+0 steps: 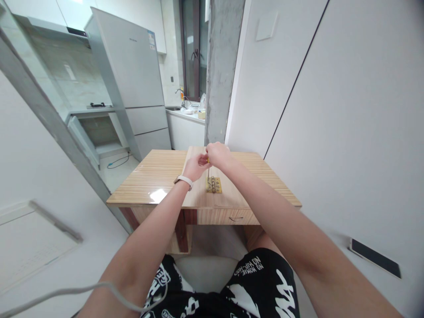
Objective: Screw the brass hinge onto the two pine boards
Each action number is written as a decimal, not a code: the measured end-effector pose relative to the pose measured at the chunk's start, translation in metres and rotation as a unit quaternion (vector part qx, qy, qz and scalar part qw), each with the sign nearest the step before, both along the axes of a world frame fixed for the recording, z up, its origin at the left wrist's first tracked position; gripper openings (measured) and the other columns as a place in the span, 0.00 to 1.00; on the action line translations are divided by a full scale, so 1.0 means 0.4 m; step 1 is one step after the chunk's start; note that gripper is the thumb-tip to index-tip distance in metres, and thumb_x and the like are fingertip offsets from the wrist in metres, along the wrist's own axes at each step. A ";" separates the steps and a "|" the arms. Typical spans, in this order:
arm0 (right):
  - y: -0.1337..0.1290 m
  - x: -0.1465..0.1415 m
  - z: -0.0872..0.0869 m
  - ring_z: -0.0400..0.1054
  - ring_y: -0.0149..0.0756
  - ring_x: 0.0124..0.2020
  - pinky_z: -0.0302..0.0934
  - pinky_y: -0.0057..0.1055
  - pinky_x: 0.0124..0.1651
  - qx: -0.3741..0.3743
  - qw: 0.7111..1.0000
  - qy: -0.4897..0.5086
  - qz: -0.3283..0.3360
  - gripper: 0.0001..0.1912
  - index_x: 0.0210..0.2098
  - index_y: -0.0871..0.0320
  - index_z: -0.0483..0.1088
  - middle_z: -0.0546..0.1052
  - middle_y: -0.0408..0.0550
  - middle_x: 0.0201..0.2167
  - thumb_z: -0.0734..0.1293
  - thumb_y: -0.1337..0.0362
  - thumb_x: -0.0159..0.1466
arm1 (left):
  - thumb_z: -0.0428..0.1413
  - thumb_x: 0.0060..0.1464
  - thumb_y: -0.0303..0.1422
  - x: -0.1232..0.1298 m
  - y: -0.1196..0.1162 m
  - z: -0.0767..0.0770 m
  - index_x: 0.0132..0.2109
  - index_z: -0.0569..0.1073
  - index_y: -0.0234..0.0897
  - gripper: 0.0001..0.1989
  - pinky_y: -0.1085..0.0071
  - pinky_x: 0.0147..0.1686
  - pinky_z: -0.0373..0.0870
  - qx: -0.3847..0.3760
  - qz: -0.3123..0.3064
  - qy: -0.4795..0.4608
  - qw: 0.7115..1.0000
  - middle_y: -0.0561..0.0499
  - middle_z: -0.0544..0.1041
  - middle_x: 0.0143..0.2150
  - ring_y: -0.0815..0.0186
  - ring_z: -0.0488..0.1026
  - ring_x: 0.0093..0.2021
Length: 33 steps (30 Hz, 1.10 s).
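Observation:
My right hand [217, 153] is closed round the top of a screwdriver [208, 172], hiding most of its handle. A bit of yellow shows between my hands, and the thin shaft points down to a brass-coloured hinge [217, 185]. Just below and to the left, the fingers of my left hand [196, 166] are pinched at the lower handle. The hinge lies flat across two pale wooden boards [198, 194] on the table, with several screws on it. Whether the screwdriver's tip sits in a screw is too small to tell.
The boards rest on a glossy wooden table [142, 185] with a drawer [228, 217] in front. A wall [331, 110] stands close on the right, with a dark flat device [376, 257] on it. Behind are a fridge [132, 66] and sink counter [185, 128]. A pale cable [66, 291] crosses lower left.

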State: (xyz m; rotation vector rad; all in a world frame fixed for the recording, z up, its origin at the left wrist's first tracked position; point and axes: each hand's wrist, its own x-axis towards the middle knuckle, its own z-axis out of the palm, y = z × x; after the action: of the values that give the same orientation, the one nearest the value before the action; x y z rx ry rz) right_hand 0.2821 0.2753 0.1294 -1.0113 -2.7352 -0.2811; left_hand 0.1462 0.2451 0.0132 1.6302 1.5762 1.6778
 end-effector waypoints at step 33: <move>-0.041 -0.022 0.000 0.77 0.51 0.45 0.68 0.37 0.46 -0.003 0.996 0.069 -0.052 0.12 0.44 0.62 0.78 0.80 0.65 0.43 0.63 0.63 0.70 | 0.66 0.46 0.27 0.046 -0.004 -0.008 0.38 0.76 0.36 0.10 0.70 0.36 0.68 0.051 0.097 0.015 0.994 0.53 0.78 0.31 0.65 0.74 0.33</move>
State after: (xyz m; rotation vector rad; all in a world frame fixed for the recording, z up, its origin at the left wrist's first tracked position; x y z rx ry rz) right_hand 0.2735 0.2590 0.1294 -1.1311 -2.5663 -0.2116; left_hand 0.1646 0.2435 0.0100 1.6016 1.7387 1.8661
